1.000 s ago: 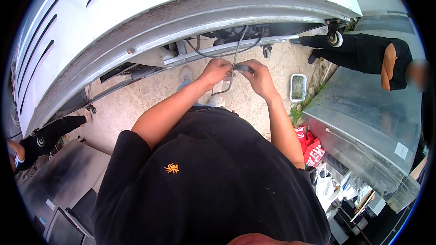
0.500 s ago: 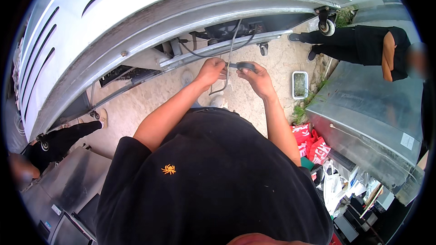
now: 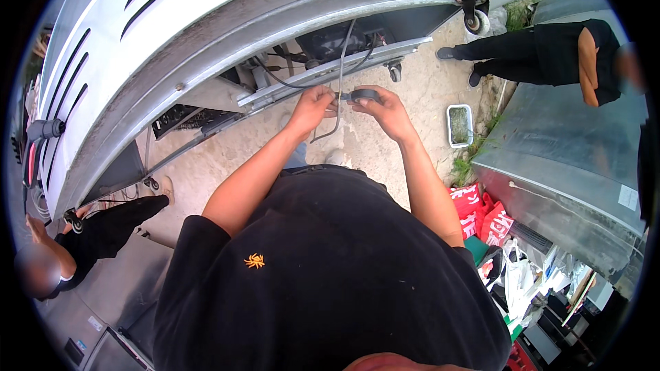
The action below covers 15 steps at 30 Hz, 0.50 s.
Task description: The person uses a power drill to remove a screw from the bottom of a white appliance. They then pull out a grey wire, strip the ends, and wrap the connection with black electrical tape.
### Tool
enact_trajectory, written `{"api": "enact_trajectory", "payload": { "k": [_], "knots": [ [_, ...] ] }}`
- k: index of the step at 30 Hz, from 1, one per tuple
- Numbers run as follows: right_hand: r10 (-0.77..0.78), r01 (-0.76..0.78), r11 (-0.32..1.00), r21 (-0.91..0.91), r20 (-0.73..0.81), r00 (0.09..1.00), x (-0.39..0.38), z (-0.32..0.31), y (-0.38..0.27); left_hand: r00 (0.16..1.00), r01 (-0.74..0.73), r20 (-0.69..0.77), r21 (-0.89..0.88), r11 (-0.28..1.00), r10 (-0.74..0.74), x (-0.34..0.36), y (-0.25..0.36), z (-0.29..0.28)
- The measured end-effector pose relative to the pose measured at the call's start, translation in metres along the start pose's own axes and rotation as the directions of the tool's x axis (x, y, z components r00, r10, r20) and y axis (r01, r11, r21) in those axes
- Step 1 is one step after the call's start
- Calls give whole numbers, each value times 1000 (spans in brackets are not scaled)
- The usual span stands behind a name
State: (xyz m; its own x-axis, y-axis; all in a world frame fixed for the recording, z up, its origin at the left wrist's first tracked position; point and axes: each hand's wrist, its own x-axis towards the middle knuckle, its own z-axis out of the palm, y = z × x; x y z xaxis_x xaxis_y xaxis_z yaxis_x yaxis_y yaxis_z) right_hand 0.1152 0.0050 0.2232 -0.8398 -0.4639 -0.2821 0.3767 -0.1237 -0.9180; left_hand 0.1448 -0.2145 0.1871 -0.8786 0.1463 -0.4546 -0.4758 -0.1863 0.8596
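A thin grey tube (image 3: 344,55) hangs down from under the raised white-and-metal appliance (image 3: 295,10), its lower end bent like a hook. My left hand (image 3: 313,111) is closed in a pinch at the tube, just above that bend. A roll of black tape (image 3: 366,94) sits in my right hand (image 3: 390,118), gripped between thumb and fingers. From the roll a short strip reaches across to the tube, close to my left fingertips. What lies exactly between the left fingertips is partly hidden.
Cables and a dark compressor (image 3: 337,45) show under the appliance, with casters (image 3: 476,22) below. One person (image 3: 550,55) stands at right with folded arms, another (image 3: 96,230) at left. A white tray (image 3: 459,126), red bags (image 3: 491,220) and metal cabinets (image 3: 550,144) line the right.
The view has shifted slightly. My hands stay at the tube, with the tape roll a little closer to it. The person at left has come further into view beside a dark handheld tool.
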Motion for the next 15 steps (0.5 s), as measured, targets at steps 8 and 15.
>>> {"api": "enact_trajectory", "payload": {
  "k": [8, 15],
  "knots": [
    [-17, 20, 989, 146, -20, 1000, 1, -5, 9, 999, -40, 10, -32, 999, 41, -1, -1, 7],
    [-37, 43, 990, 132, -44, 998, 0, -7, 11, 996, -86, 21, 90, 992, 84, 1, 2, 10]
  ]
}}
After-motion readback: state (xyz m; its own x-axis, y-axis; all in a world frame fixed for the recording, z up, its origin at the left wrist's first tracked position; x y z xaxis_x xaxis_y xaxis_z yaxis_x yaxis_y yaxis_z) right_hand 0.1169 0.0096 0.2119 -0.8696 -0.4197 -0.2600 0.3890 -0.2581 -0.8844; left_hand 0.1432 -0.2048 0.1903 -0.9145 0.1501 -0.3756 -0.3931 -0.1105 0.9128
